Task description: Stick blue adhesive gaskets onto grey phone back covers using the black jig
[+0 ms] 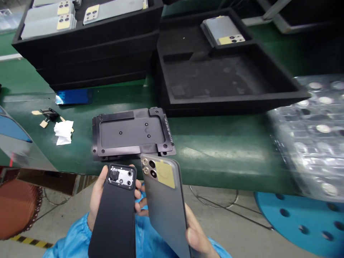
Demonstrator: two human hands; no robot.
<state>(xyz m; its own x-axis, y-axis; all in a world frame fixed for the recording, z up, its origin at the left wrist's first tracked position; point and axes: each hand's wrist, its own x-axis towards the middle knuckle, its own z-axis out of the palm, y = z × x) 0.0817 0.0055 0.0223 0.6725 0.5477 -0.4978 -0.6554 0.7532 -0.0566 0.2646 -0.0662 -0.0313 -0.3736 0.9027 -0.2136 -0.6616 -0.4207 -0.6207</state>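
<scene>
My left hand (97,195) is closed around a black phone (114,218), its back toward me and a silver camera plate at the top. My right hand (197,233) grips a grey phone (163,204) by its edges. That one has a camera cluster and a yellow film patch at its upper end. Both are held upright side by side, close together, in front of the bench edge. Just beyond them lies a dark metal fixture (129,134) with a shallow rectangular recess. The lower ends of both phones reach toward the bottom of the view.
Stacked black trays (99,53) at the back left hold several grey phones. Another black tray (236,102) has a few phones in its far corner. Clear plastic trays (309,143) lie right. A white tissue (63,132) and blue film piece (72,96) lie left. A blue stool (292,227) stands below.
</scene>
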